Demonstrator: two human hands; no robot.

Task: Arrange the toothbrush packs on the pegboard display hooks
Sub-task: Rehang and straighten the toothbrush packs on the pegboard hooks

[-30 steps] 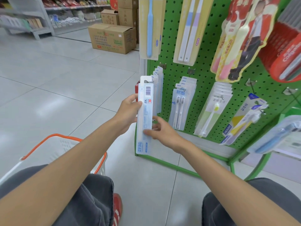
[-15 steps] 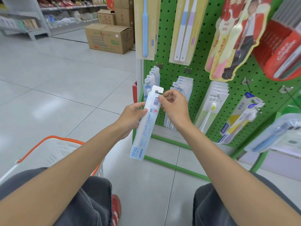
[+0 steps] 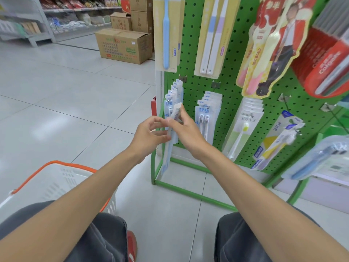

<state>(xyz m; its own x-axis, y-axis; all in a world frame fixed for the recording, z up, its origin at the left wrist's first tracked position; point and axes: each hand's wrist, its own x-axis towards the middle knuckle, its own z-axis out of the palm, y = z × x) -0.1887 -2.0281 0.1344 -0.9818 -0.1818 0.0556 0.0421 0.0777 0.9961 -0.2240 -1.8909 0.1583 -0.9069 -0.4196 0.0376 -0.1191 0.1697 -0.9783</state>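
I hold a long pale-blue toothbrush pack (image 3: 168,154) upright against the left edge of the green pegboard (image 3: 232,76). Its hang tab is level with the front of the lower-left hook's stack of matching packs (image 3: 174,89). My right hand (image 3: 188,133) pinches the pack near its top, index finger reaching up along the tab. My left hand (image 3: 151,133) grips the pack's left side between thumb and fingertips. The hook's tip is hidden behind the pack and my fingers.
More toothbrush packs (image 3: 208,108) hang on neighbouring hooks, with larger packs above. A white basket with an orange rim (image 3: 56,178) stands by my left knee. The green stand frame (image 3: 190,193) runs along the tiled floor. Cardboard boxes (image 3: 124,46) sit behind.
Both hands have carried the pack up and right, from in front of the stand to the lower-left hook's stack. My right hand moved from the pack's lower part to its top.
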